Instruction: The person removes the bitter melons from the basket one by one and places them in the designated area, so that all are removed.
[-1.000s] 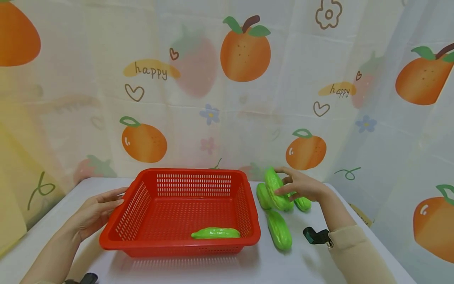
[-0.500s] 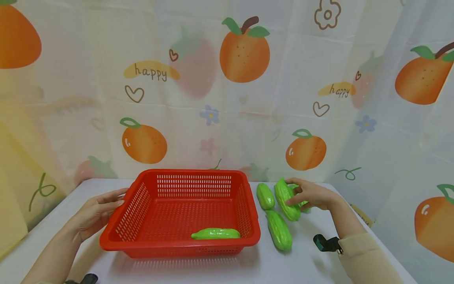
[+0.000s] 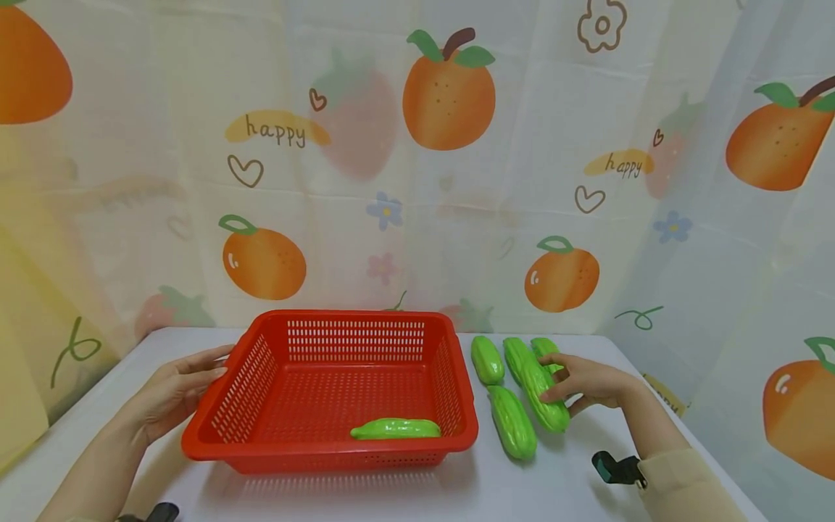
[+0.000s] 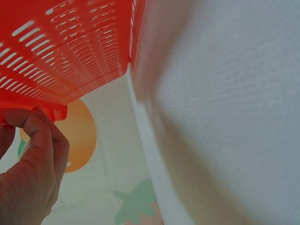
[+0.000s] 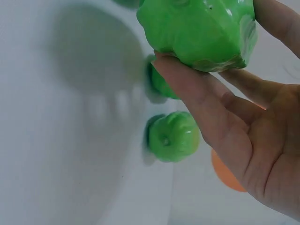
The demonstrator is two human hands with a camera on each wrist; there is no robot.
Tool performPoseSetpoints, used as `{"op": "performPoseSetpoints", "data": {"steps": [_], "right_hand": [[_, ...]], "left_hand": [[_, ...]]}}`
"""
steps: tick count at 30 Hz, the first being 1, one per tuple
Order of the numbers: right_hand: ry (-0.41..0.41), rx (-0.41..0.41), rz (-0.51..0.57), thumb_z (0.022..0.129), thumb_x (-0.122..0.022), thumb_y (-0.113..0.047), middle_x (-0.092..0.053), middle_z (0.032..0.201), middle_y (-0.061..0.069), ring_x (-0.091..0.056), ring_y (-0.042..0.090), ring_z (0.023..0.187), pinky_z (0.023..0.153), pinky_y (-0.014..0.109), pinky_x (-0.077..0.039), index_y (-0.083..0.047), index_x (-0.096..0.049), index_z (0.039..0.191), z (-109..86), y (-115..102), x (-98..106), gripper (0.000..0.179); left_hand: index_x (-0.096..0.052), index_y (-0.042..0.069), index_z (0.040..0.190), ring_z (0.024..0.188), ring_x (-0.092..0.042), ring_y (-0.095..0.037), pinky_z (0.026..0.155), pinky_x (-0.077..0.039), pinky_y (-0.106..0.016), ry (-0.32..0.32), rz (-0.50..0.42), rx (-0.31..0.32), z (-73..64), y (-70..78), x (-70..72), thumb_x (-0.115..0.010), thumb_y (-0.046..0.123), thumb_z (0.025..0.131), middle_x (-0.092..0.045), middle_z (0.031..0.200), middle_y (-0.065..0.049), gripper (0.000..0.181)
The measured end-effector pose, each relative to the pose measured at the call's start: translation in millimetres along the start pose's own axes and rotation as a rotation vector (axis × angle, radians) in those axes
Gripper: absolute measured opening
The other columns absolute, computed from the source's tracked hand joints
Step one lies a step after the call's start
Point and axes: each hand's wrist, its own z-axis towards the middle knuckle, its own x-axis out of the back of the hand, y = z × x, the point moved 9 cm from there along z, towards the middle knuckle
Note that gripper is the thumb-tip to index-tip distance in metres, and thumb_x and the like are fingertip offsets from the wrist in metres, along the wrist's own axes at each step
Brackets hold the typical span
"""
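Observation:
My left hand holds the left rim of a red plastic basket, fingers at the edge in the left wrist view. My right hand grips a bright green, ridged bitter melon between thumb and fingers. Seen from the right wrist, this bitter melon is raised off the table, casting a shadow. Around it lie more bitter melons: one at the back left, one in front, and one behind the hand, partly covered. Inside the basket, a single bitter melon lies along the front wall.
The basket stands on a white table, taking up its middle and left. Behind the table hangs a fruit-printed curtain. A yellowish piece shows beyond the table's right edge.
My right hand has carried its bitter melon to the right and toward me, away from the back-left one. The left hand and the basket have stayed in place.

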Motion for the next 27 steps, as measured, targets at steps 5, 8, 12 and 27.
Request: {"op": "performPoseSetpoints", "data": {"steps": [5, 8, 12, 27], "right_hand": [[-0.013, -0.007, 0.016, 0.084, -0.078, -0.021, -0.027, 0.148, 0.037, -0.059, 0.020, 0.106, 0.076, 0.041, -0.060, 0.003, -0.018, 0.153, -1.1, 9, -3, 0.095], [-0.027, -0.018, 0.021, 0.084, -0.078, -0.021, -0.032, 0.144, 0.035, -0.061, 0.019, 0.101, 0.075, 0.040, -0.060, 0.004, -0.017, 0.153, -0.5, 15, -6, 0.095], [-0.055, -0.036, 0.018, 0.084, -0.078, -0.021, -0.037, 0.139, 0.033, -0.063, 0.017, 0.093, 0.074, 0.039, -0.060, 0.005, -0.016, 0.153, -0.5, 22, -10, 0.096], [-0.077, -0.070, 0.007, 0.085, -0.077, -0.021, -0.042, 0.139, 0.032, -0.064, 0.020, 0.094, 0.074, 0.040, -0.060, 0.005, -0.018, 0.152, -4.3, 29, -14, 0.092]], "left_hand": [[-0.067, 0.035, 0.121, 0.094, -0.071, -0.010, 0.082, -0.060, -0.026, 0.000, 0.003, 0.002, -0.3, 0.2, -0.3, -0.041, 0.006, 0.104, -0.072, 0.109, 0.009, 0.042], [-0.067, 0.035, 0.122, 0.094, -0.071, -0.010, 0.082, -0.060, -0.026, -0.001, 0.000, 0.003, -0.3, 0.2, -0.5, -0.041, 0.006, 0.104, -0.072, 0.109, 0.009, 0.042], [-0.067, 0.036, 0.120, 0.094, -0.071, -0.010, 0.082, -0.060, -0.026, 0.018, 0.010, 0.014, -0.5, -0.8, 1.3, -0.042, 0.007, 0.104, -0.072, 0.108, 0.010, 0.041], [-0.068, 0.036, 0.119, 0.093, -0.071, -0.009, 0.081, -0.060, -0.025, 0.031, 0.022, 0.011, -0.7, -1.1, 1.7, -0.043, 0.008, 0.104, -0.072, 0.106, 0.010, 0.040]]}}
